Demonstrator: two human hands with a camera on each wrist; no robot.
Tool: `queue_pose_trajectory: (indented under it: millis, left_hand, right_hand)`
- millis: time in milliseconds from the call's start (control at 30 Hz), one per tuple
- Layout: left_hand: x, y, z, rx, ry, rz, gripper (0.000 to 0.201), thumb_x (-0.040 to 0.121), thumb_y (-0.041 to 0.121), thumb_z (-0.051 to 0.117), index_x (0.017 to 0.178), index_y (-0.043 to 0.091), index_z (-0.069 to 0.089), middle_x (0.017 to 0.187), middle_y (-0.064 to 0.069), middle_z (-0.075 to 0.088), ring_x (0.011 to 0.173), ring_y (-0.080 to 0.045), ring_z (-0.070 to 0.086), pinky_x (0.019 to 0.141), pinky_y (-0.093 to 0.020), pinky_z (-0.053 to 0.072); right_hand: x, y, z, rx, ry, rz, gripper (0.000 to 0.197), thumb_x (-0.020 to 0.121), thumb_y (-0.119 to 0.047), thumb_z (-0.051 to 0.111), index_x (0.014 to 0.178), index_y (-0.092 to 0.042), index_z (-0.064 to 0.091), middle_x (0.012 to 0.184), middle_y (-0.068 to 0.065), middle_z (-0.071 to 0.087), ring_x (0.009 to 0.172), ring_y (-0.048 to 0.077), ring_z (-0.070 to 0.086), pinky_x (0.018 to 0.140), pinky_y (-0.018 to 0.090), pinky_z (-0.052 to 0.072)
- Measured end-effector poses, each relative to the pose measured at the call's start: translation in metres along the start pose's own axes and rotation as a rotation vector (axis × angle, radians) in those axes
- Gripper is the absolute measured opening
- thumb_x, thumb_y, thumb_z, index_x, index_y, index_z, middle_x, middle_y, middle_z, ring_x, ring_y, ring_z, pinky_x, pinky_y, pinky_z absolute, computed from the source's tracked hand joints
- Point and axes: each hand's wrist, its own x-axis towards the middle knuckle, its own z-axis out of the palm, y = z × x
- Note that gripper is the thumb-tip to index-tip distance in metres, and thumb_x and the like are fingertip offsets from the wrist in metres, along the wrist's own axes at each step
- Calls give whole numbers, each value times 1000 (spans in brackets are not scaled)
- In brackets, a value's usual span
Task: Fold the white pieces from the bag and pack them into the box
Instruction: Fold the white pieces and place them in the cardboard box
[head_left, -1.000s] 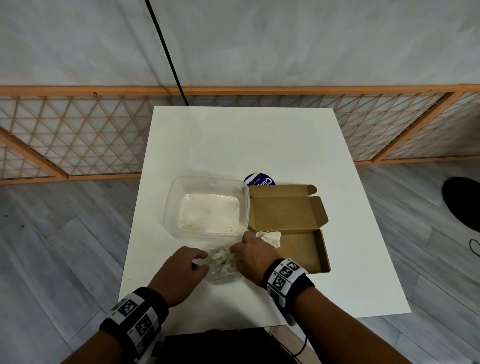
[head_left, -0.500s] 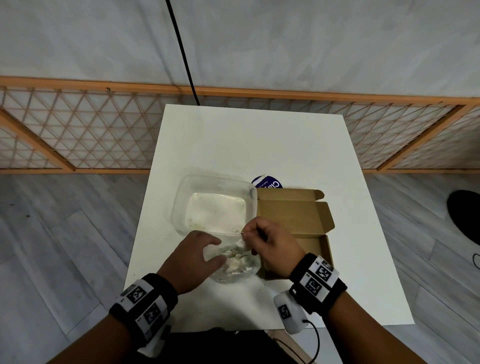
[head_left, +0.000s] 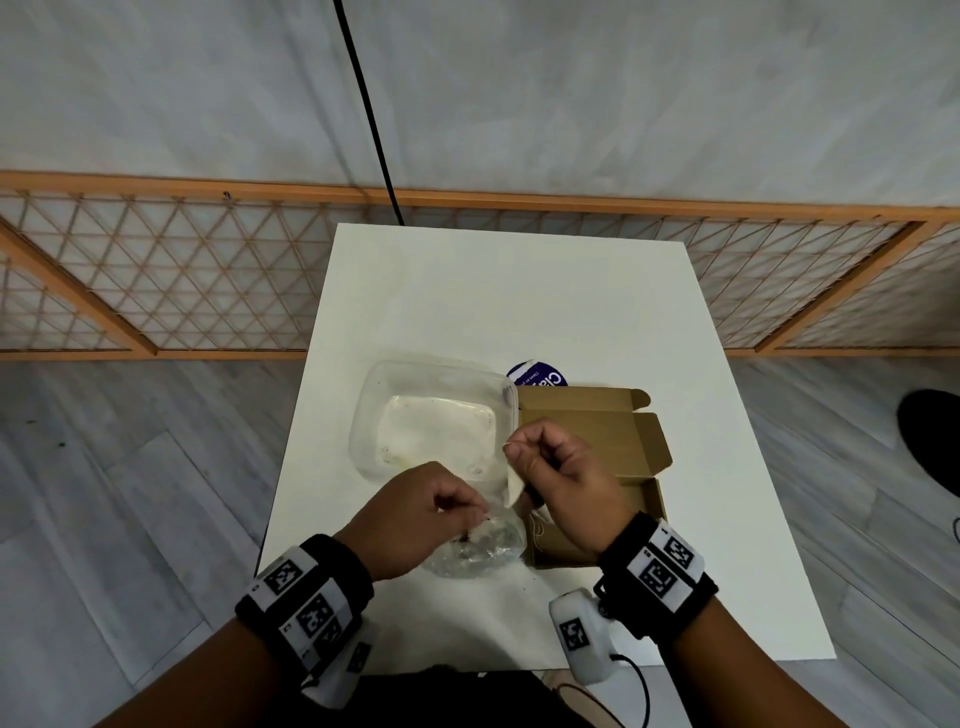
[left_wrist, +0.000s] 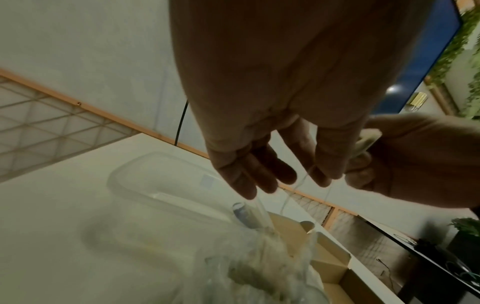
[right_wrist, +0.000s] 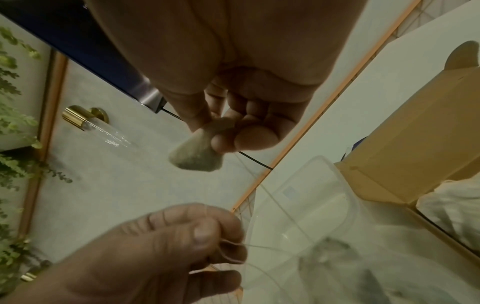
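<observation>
— White table (head_left: 498, 312) by the lattice fence: where's the bag (head_left: 467, 551)?
— Near edge, its mouth pinched in the left hand (head_left: 415, 514).
— And the right hand (head_left: 561, 478)?
— Lifted, thumb and fingers clamped on one white piece (head_left: 513, 486) — above the bag, beside the open cardboard box (head_left: 597, 441).

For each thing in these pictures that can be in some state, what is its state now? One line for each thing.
cardboard box: lid open, white piece inside
clear bag: on table, top pinched
white piece: lifted, hanging
plastic tub: uncovered
left hand: pinches the bag
right hand: pinches the piece
</observation>
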Motion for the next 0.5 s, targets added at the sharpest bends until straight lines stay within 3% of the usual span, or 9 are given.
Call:
queue_pose_trajectory:
  millis: [133,200,267,367,433,500]
  left_hand:
    - [-1,-10,3,-6,65,4,6,94,32,71,92,37,72,109,25,63,107,-1,64,97,-42,57]
    - [0,-8,6,-63,86,-10,7,98,27,67,93,33,68,116,25,66,112,0,64,101,-43,55]
    - [0,-3,7,-151,55,-7,10,97,23,66,101,32,64,124,17,68,120,3,61,106,-37,52]
    - [-3,6,9,-164,-47,57,55,87,32,72,135,44,48,142,19,58,139,5,46,106,-16,44]
    - [-2,12,10,-121,-66,87,68,84,40,77,143,47,45,144,18,58,140,0,47,110,-24,45]
    - [-2,17,12,-68,-52,127,55,87,43,78,137,40,55,137,15,62,134,-5,55,112,-36,46]
  right_hand:
    - [-4,-18,-1,21,-13,-3,12,102,-11,59,95,-2,61,71,9,48,59,25,47,51,24,50]
    - [-6,-28,-1,35,-30,-12,11,102,-10,58,95,-2,60,72,11,46,58,20,46,51,23,50]
    - [-7,-37,0,52,-48,-27,11,102,-12,59,94,-5,61,73,11,47,58,18,46,52,24,50]
    - [-11,-52,2,79,-80,-53,13,98,-21,60,93,-10,62,75,9,53,59,21,49,52,28,50]
    - [-14,-63,3,133,-108,-69,13,97,-22,59,93,-10,62,77,11,55,60,25,48,53,31,50]
    - [-16,-74,3,202,-127,-87,14,97,-21,58,93,-8,61,77,18,51,58,26,47,53,31,48]
